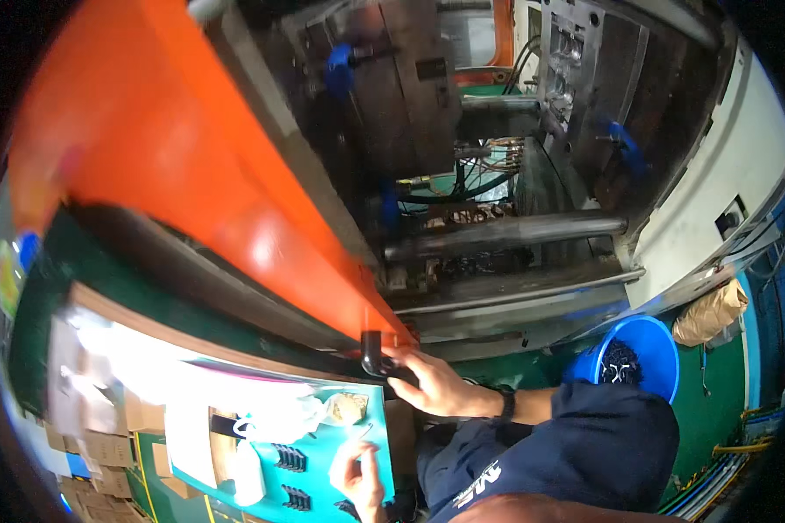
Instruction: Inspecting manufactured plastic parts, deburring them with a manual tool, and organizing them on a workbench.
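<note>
My right hand [432, 386] is closed around the black door handle [372, 356] at the lower edge of the orange machine door [227, 200]. A dark watch or band sits on that wrist. Over the teal tabletop [377, 453], my left hand [356, 475] has its fingers curled; whether something small is in them I cannot make out. Beside it on the table lie rows of small black ribbed parts [291, 458], a clear bag of tan material [346, 408] and a white bottle [248, 471].
Right of the door, the machine's opening shows two metal mould halves [576, 78] and horizontal steel bars [515, 235]. A blue bin [654, 349] with black pieces stands at the right, near a brown paper sack [711, 312]. Cardboard boxes [109, 449] are at the lower left.
</note>
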A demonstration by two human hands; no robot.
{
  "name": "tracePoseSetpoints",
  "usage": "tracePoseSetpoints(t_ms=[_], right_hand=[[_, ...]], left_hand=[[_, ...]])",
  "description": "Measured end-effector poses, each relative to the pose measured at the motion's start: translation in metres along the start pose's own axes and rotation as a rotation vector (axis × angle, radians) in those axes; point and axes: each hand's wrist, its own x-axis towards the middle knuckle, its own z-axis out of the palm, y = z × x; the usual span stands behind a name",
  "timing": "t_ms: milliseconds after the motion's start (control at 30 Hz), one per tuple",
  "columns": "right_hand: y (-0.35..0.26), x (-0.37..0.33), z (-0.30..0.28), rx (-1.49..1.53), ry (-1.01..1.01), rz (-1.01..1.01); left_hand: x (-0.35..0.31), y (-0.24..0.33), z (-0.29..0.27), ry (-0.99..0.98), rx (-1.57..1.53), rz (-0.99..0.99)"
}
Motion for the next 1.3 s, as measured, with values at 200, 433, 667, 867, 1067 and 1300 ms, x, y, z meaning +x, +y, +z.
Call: tracePoseSetpoints(t_ms=[200, 433, 667, 867, 1067, 1300], right_hand=[[0.050, 0.001, 0.055, 0.349, 0.058, -0.037], [0.066, -0.023, 0.043, 0.364, 0.166, -0.154], [0.067, -0.097, -0.060, 0.410, 0.342, -0.074], [0.056, -0.173, -0.168, 0.271, 0.642, -0.145], [0.049, -0.217, -0.248, -0.050, 0.939, -0.082], [0.081, -0.268, -0.350, -0.154, 1.068, -0.159]], left_hand=[[-0.105, -0.128, -0.042, 0.515, 0.351, 0.066], [-0.234, -0.210, -0.035, 0.829, 0.383, -0.007], [-0.266, -0.209, -0.014, 0.871, 0.508, -0.074], [-0.247, -0.191, 0.040, 0.763, 0.431, 0.016], [-0.256, -0.183, 0.033, 0.744, 0.414, 0.016], [-0.249, -0.207, 0.023, 0.732, 0.520, 0.082]])
